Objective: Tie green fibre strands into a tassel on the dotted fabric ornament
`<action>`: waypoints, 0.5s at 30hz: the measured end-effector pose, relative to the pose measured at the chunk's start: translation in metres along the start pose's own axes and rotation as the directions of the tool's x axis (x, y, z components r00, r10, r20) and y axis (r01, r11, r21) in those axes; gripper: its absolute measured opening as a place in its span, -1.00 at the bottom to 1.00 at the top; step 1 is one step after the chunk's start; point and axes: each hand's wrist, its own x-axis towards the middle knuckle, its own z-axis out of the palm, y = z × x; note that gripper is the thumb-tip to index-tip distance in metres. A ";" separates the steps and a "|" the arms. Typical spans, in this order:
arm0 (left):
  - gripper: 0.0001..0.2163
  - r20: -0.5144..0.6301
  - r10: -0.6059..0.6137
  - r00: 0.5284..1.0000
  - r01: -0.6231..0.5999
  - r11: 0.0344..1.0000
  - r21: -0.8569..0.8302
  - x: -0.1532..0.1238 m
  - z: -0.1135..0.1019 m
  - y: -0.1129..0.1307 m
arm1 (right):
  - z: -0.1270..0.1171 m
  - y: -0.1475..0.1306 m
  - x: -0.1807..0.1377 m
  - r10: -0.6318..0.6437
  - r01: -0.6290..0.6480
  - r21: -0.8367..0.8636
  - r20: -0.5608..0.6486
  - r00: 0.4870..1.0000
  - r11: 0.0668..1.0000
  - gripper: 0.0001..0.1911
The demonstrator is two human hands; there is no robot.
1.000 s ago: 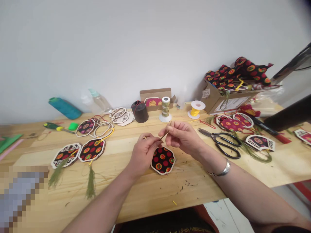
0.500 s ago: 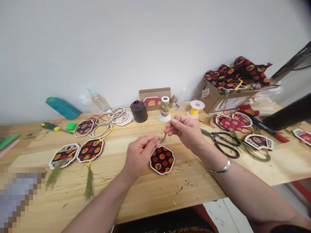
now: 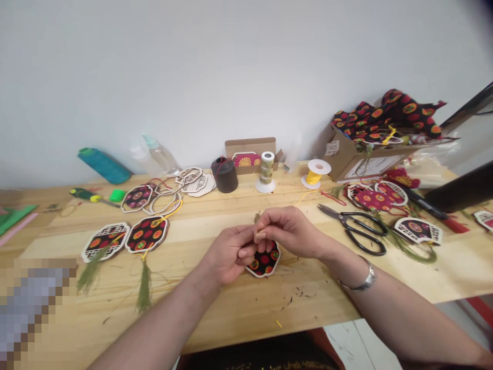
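Note:
My left hand [image 3: 233, 252] and my right hand [image 3: 288, 232] meet at the fingertips over the bench, both closed in a pinch. A short tuft of olive-green thread [image 3: 257, 217] pokes up between them; the rest of it is hidden by the fingers. Right below lies a scalloped fabric pendant [image 3: 265, 263], black with red and orange medallions and a pale rim, partly covered by my hands. Black-handled scissors [image 3: 356, 226] rest to the right of my right hand, blades partly apart. Left of my left hand are two similar pendants [image 3: 148, 234] with green tassels [image 3: 144, 288].
Along the back stand a black thread cone [image 3: 225, 176], a gold-green spool [image 3: 266, 169], a yellow cord spool [image 3: 316, 174] and a teal cone [image 3: 103, 165]. A fabric-filled carton [image 3: 346, 154] sits at the right. A screwdriver [image 3: 90, 196] lies left. Dark scraps dot the bench [image 3: 215, 318].
My hands have come together; before, they were apart with green strands showing between them. My right hand has lowered and now covers part of the pendant. The view has shifted slightly.

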 end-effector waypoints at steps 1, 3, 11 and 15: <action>-0.85 -0.014 0.012 1.000 -0.012 1.000 0.013 0.000 0.000 0.000 | 0.000 0.000 -0.001 -0.005 0.005 -0.023 0.018 1.000 1.000 -0.87; -0.86 -0.043 0.023 0.999 -0.022 1.000 0.017 0.000 -0.001 0.000 | -0.001 0.000 -0.001 -0.020 0.023 -0.058 0.056 0.998 0.998 -0.88; -0.74 -0.050 -0.018 0.999 0.014 0.997 -0.077 0.001 -0.002 0.004 | 0.001 -0.005 -0.002 -0.019 0.042 -0.176 0.129 0.991 0.984 -0.88; -0.78 -0.078 0.061 0.995 -0.060 0.998 0.018 0.000 -0.001 0.002 | 0.003 -0.006 -0.002 -0.052 0.087 -0.245 0.143 0.988 0.966 -0.88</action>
